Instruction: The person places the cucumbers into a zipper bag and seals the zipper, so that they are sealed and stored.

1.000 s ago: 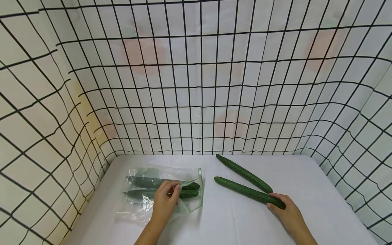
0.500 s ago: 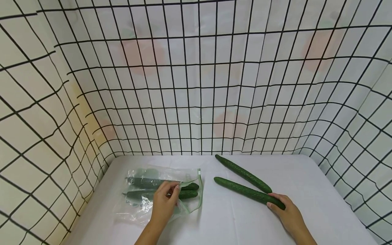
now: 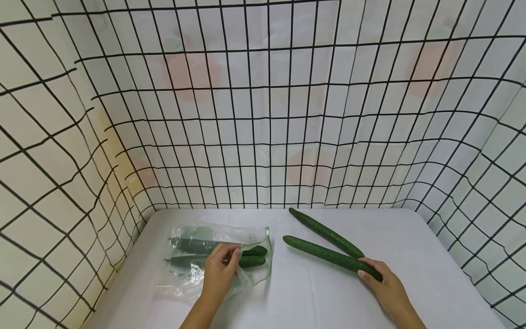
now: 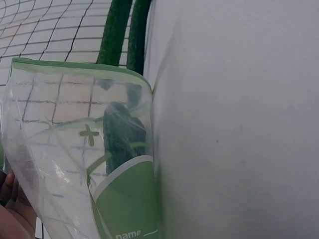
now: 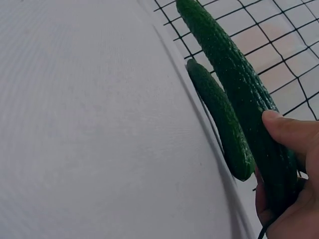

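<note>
My left hand (image 3: 221, 269) pinches the upper edge of a clear zip bag (image 3: 181, 288) with green trim. The bag lies on its side and its mouth, facing right, gapes. Two cucumbers (image 3: 253, 261) lie inside it, partly covered by my fingers. On the right, my right hand (image 3: 382, 283) grips the near end of a long cucumber (image 3: 320, 251), thumb on one side and fingers on the other. Behind it another cucumber (image 3: 324, 230) rests slantwise on the table. The right wrist view shows the held cucumber (image 5: 244, 94) raised over the other one.
A white cloth covers the table (image 3: 312, 301). Black wire mesh (image 3: 267, 119) stands along the back and both sides, with pale sheeting behind it. In the left wrist view, printed green marks show on the bag (image 4: 124, 204).
The far end of the cucumber in my right hand has shifted slightly left and up. My left hand and the bag stay nearly still.
</note>
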Motion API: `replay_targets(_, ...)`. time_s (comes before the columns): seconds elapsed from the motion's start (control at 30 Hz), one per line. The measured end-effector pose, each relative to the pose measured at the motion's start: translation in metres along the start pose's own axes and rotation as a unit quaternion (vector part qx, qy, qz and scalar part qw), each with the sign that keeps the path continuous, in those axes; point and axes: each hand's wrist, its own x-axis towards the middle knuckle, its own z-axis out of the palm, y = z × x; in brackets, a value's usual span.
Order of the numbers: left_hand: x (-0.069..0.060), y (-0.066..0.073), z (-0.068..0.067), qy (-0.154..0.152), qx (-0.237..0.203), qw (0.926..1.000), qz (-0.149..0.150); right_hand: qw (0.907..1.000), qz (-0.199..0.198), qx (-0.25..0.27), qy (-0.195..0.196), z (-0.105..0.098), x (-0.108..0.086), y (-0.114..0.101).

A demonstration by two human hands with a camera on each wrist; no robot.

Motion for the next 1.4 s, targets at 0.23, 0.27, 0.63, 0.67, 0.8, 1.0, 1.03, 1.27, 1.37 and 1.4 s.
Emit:
replay_targets(0.23, 0.0, 0.0, -0.001, -0.01, -0.004, 0.9999, 0.011, 0.9998, -0.017, 0.004, 0.011, -0.005, -0.006, -0.011)
replay_targets(0.27, 0.0, 0.0, -0.001, -0.01, -0.003, 0.9999, 0.01, 0.9997, -0.018, 0.007, 0.011, -0.005, -0.007, -0.012)
replay_targets(0.63, 0.0, -0.001, -0.001, -0.01, -0.01, 0.9999, 0.009, 0.9989, -0.032, 0.033, 0.012, -0.007, -0.01, -0.029)
replay_targets(0.67, 0.0, -0.001, -0.001, -0.01, -0.014, 0.9998, 0.008, 0.9987, -0.033, 0.035, 0.012, -0.006, -0.01, -0.031)
replay_targets(0.8, 0.0, 0.0, 0.0, -0.004, -0.024, 0.9997, 0.008, 0.9986, -0.035, 0.037, 0.008, -0.006, -0.013, -0.036)
replay_targets(1.0, 0.0, 0.001, 0.001, -0.006, -0.01, 0.9999, 0.002, 0.9982, -0.051, 0.032, 0.0, -0.008, -0.017, -0.038)
replay_targets(1.03, 0.0, 0.002, 0.001, -0.008, -0.008, 0.9999, -0.001, 0.998, -0.054, 0.031, -0.002, -0.008, -0.018, -0.038)
replay_targets(1.27, 0.0, 0.008, 0.003, -0.006, 0.014, 0.9995, -0.027, 0.9975, -0.071, 0.007, -0.002, -0.004, -0.022, -0.038)
replay_targets(1.37, 0.0, 0.014, 0.004, 0.0, 0.021, 0.9991, -0.037, 0.9972, -0.074, 0.009, -0.006, 0.0, -0.024, -0.038)
replay_targets(1.4, 0.0, 0.017, 0.004, 0.002, 0.023, 0.999, -0.039, 0.997, -0.076, 0.012, -0.008, 0.001, -0.024, -0.038)
